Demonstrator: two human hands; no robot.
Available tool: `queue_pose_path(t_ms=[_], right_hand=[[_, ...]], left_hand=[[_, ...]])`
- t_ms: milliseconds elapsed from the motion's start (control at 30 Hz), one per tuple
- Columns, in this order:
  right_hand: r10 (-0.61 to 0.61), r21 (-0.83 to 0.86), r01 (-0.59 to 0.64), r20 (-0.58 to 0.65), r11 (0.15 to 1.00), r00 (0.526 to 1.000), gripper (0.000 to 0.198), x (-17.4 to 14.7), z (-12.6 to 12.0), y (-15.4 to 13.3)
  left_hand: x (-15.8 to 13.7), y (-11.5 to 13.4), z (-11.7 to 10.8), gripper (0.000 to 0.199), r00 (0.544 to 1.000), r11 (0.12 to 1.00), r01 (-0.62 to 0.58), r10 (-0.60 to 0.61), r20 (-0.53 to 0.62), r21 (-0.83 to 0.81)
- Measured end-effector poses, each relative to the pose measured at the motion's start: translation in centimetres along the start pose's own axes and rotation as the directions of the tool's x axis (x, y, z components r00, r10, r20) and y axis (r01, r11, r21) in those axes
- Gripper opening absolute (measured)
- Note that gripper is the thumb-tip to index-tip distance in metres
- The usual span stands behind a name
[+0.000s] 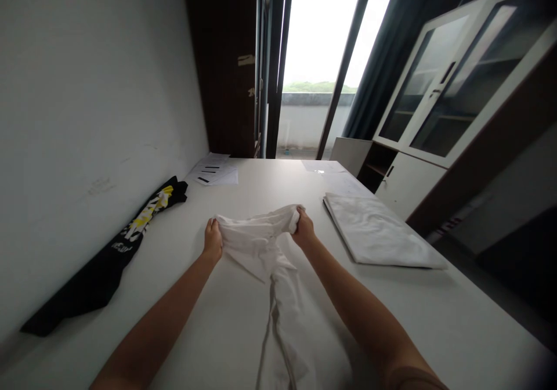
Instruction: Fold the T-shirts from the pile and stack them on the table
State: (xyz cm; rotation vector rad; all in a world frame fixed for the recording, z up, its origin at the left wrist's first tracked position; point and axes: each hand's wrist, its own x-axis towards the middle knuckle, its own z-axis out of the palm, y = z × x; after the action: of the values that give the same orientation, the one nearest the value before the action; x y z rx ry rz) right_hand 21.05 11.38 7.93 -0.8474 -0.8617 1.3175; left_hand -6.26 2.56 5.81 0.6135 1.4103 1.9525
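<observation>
A pair of white trousers (285,297) stretches between my two hands over the white table (209,332). My left hand (213,240) is closed on the left end of the waistband. Its right end is gripped by my right hand (303,227). The waistband is raised and pulled wide, with wrinkles along it. Below it the legs trail toward me, with thin grey lines running along them. The lower end of the legs goes out of the frame at the bottom.
A black garment with yellow and white print (100,268) lies along the wall on the left. On the right rests a folded white cloth (383,233). Paper sheets (215,174) lie at the far left corner. White cabinets (435,88) stand beyond the right edge.
</observation>
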Motion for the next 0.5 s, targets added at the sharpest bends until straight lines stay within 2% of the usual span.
queue_pose_path(t_ms=[100,167,200,267,333,433,500], right_hand=[[0.047,0.023,-0.047,-0.019,0.999,0.999,0.032,0.9,-0.8,-4.2],[0.038,0.063,-0.035,-0.042,0.997,0.998,0.022,1.4,-1.2,-7.4],[0.013,0.091,-0.009,-0.044,0.996,0.999,0.018,1.7,-1.5,-9.0],[-0.052,0.127,0.054,-0.016,0.990,0.999,0.014,2.1,-1.9,-12.4],[-0.122,0.124,0.121,0.006,0.985,0.992,0.017,2.3,-2.3,-15.8],[-0.254,0.079,0.260,-0.084,0.962,0.964,0.026,2.1,-2.4,-21.0],[-0.392,0.024,0.398,-0.126,0.917,0.911,0.032,1.3,-2.1,-24.4]], left_hand=[[1.2,2.4,-0.5,0.014,0.996,0.995,-0.085,0.086,-0.019,0.052],[2.1,4.5,-0.6,0.013,0.972,0.952,-0.233,0.231,0.031,0.198],[2.5,5.7,-0.7,0.016,0.943,0.897,-0.332,0.321,0.086,0.293],[3.3,8.7,-0.7,0.026,0.853,0.718,-0.520,0.467,0.234,0.462],[4.0,12.0,-0.5,0.035,0.771,0.516,-0.628,0.513,0.378,0.582],[4.9,17.5,-0.3,0.040,0.663,0.143,-0.717,0.441,0.605,0.683],[5.2,21.1,-0.3,0.039,0.570,-0.092,-0.761,0.377,0.730,0.642]])
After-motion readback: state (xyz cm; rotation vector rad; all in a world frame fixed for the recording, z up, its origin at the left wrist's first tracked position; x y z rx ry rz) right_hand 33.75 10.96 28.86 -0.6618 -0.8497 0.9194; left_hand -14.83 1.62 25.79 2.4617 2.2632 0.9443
